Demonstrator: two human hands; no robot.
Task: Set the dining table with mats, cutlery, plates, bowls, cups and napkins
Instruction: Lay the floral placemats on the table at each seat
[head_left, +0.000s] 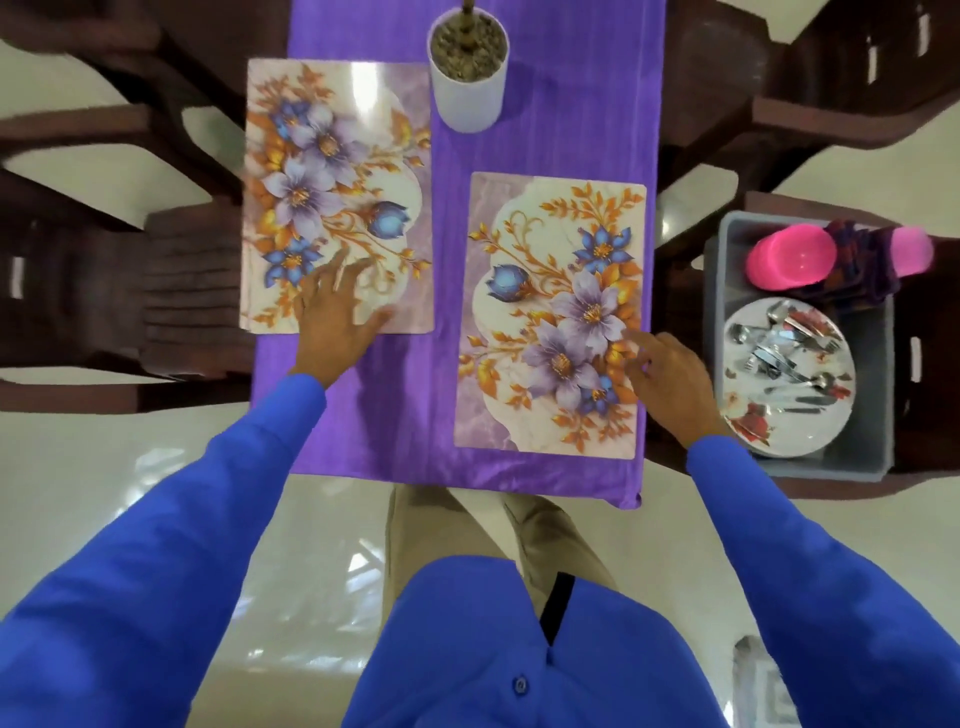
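Mats: we count two floral mats, one (337, 197) left of the white pot (470, 85), one (553, 317) nearer us to the pot's right.
Hands: our left hand (337, 306) lies flat on the left mat, fingers spread; our right hand (667, 376) touches the right mat's edge, forefinger out, the others loosely curled.
Bin: one grey bin (802, 462) right of the pot holds plates (789, 431), cutlery (784, 358), what look like two pink cups (792, 257), and napkins (857, 260).
Surface: purple cloth (561, 114); dark wooden chairs (156, 280); pale glossy floor.

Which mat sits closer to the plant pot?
The left mat, under the left hand. Its far right corner lies right beside the white plant pot, while the right mat lies nearer the person, with bare purple cloth between it and the pot.
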